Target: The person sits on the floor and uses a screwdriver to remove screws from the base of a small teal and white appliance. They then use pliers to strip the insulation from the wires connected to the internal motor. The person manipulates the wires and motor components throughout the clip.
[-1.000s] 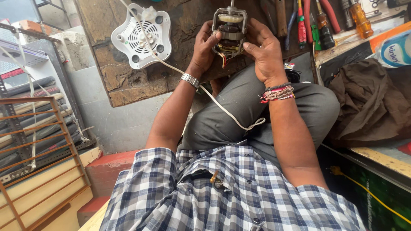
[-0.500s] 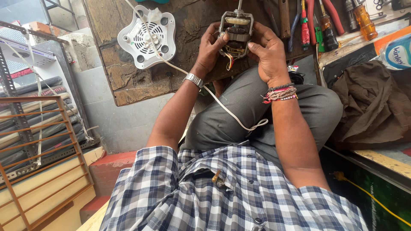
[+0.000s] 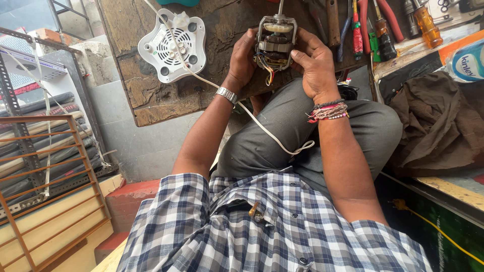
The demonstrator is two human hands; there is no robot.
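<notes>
A small electric motor (image 3: 275,43) with copper windings, a metal shaft and loose coloured wires is held upright over a worn wooden board (image 3: 151,108). My left hand (image 3: 243,58) grips its left side; a metal watch sits on that wrist. My right hand (image 3: 315,63) grips its right side, thumb against the frame, with beaded bracelets on the wrist. A white power cord (image 3: 262,128) runs from the top of the board, under my left wrist and across my lap.
A white round vented appliance base (image 3: 171,45) lies on the board to the left. Screwdrivers and pliers (image 3: 383,27) lie at the upper right. A brown cloth (image 3: 438,121) sits on the right bench. An orange metal rack (image 3: 50,176) stands at the left.
Both hands with the motor have shifted slightly down and right in view, and the motor now stands more upright. The grip is unchanged.
</notes>
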